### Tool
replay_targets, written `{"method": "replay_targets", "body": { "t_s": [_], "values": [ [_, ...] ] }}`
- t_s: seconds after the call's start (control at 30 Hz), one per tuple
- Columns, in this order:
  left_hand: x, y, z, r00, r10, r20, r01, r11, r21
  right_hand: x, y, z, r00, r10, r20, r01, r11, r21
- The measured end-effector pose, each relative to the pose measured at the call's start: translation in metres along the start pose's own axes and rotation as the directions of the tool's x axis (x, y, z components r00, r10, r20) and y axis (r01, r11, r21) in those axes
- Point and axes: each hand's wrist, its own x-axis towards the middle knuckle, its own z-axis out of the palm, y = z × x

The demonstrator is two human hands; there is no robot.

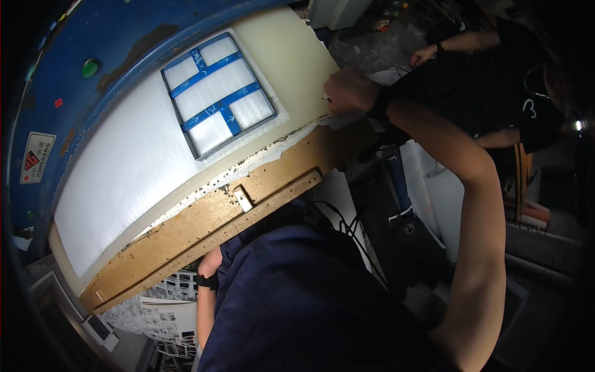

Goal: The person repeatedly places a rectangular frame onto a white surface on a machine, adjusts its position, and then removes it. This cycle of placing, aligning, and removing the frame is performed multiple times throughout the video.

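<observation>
Tabletop (204, 229), wood-edged, runs 8 to 1 o'clock under a white foam sheet (124, 167). Blue-taped foam frame (217, 93) lies on it at 11 o'clock. Right hand (347, 90) at 1 o'clock, fisted on the sheet's corner; best pull flat and evenly to avoid tearing. Left hand (209, 263) at 7, under the tabletop edge; grip can't be told.

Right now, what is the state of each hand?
Left hand: down below the wooden table edge, mostly hidden; cannot be told.
Right hand: closed fist at the white sheet's corner; contents cannot be told.
</observation>
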Motion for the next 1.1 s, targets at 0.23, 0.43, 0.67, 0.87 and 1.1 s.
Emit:
{"method": "replay_targets", "body": {
  "t_s": [0.23, 0.43, 0.67, 0.87, 1.1],
  "values": [
    [-0.003, -0.004, -0.004, 1.0, 0.001, 0.002, -0.001, 1.0, 0.018, 0.001, -0.001, 0.002, 1.0, 0.011, 0.011, -0.011, 1.0, -0.004],
    [-0.01, -0.007, -0.002, 1.0, -0.009, 0.007, 0.009, 0.999, 0.049, -0.038, 0.007, -0.017, 0.985, 0.172, -0.01, -0.169, 0.974, 0.154],
    [-0.03, -0.004, -0.009, 0.991, -0.059, 0.117, 0.042, 0.989, 0.142, -0.153, -0.022, 0.0, 0.89, 0.454, 0.026, -0.36, 0.668, 0.652],
    [-0.07, -0.002, -0.032, 0.947, -0.214, 0.241, 0.131, 0.938, 0.32, -0.163, -0.083, 0.055, 0.858, 0.512, -0.037, -0.166, 0.344, 0.924],
    [-0.087, 0.021, -0.07, 0.857, -0.402, 0.324, 0.222, 0.853, 0.472, -0.131, -0.116, 0.1, 0.688, 0.719, -0.101, -0.03, 0.168, 0.985]
  ]
}}
